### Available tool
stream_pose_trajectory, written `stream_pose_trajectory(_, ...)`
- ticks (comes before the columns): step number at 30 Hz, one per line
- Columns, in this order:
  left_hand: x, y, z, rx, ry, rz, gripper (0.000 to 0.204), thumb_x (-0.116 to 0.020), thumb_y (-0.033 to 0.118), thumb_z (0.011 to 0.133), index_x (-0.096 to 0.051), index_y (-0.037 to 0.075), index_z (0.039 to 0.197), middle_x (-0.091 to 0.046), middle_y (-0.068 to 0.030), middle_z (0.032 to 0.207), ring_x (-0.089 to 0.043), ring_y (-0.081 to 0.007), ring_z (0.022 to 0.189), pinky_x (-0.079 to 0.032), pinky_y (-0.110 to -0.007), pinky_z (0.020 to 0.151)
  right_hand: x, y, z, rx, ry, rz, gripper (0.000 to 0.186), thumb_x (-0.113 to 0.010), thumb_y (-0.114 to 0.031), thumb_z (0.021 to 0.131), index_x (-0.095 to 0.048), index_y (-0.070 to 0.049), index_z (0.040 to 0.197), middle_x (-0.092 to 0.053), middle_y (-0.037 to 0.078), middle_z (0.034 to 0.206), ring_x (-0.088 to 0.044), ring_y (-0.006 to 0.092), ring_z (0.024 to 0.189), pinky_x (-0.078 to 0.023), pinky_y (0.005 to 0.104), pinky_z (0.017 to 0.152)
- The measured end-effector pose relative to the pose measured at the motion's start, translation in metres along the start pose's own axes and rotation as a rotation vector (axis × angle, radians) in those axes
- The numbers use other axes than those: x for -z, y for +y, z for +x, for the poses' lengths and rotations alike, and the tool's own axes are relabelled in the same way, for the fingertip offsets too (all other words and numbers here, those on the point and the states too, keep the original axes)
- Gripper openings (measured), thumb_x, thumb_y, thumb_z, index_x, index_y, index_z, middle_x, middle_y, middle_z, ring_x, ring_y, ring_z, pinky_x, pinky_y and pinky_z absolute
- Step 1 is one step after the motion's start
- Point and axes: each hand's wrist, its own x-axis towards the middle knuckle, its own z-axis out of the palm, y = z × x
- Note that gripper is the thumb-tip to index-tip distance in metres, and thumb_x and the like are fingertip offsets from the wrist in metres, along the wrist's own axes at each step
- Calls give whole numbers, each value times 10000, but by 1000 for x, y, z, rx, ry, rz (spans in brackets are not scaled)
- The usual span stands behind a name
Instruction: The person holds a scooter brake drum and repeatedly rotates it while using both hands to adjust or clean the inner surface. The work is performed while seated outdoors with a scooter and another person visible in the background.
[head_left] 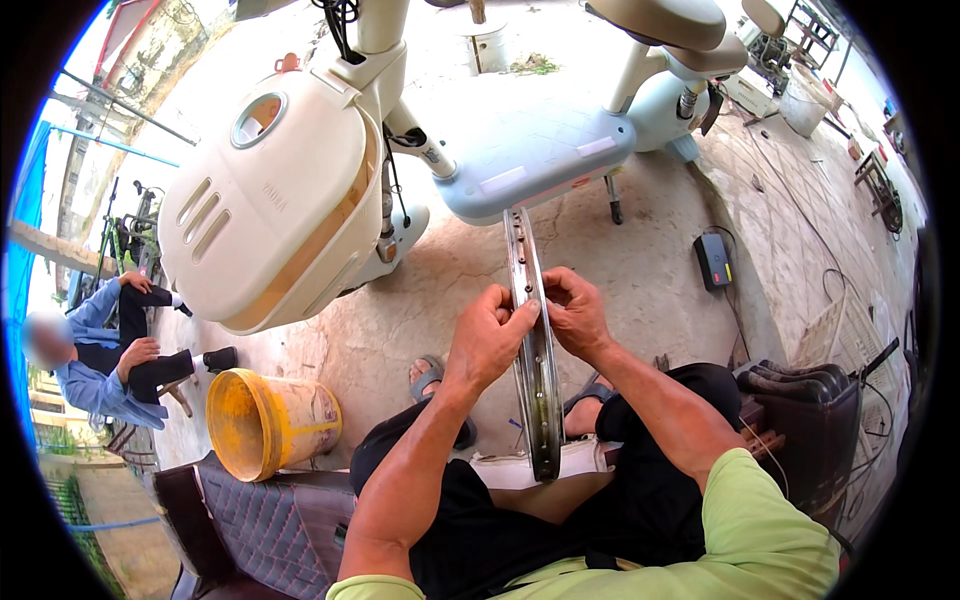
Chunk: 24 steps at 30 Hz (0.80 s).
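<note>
From my head camera the biggest thing in view is the pale electric scooter [420,150], its cream front fairing tipped toward me on the concrete yard, with a yellow bucket [262,420] lying on its side at my lower left and a black charger box [713,262] on the ground to the right. A person in a blue shirt [95,355] sits well apart at the far left and has no part in my work. What I have in hand is a bare metal wheel rim [534,345], standing edge-on and upright between my knees, its lower end down by my lap and its top reaching toward the scooter's footboard. As I judge it, the work is at an early or middle point: the rim carries no tyre and I see no spokes laced in, only a row of open holes along its channel, so any fitting is not yet done. My left hand [490,335] is curled tight on the rim's left edge, thumb pressed to the channel. My right hand [575,310] is clamped on the opposite edge, just across from it, fingers folded over the metal. I cannot tell whether either hand pinches some small part.
</note>
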Motion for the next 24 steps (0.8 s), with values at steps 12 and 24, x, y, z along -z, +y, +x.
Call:
stream_pose_trajectory(12,-2,0,-5,95,-82,-287,228,-643,205,953,-601,-16,990,-619,8,726,-472,-31,600,-358,-213,534,7,-4,-1,172,-26,-162,119,-691,-5,893,-651,3,1005,-661,55,908,-668,142,864,-538,275,769)
stream_pose_trajectory(24,2,-20,-12,-25,-26,-124,202,-645,195,952,-620,-5,942,-531,60,636,-410,-20,569,-328,-226,512,12,-24,-1,308,-105,-422,180,-730,26,811,-663,-8,975,-653,95,885,-661,205,809,-528,320,741)
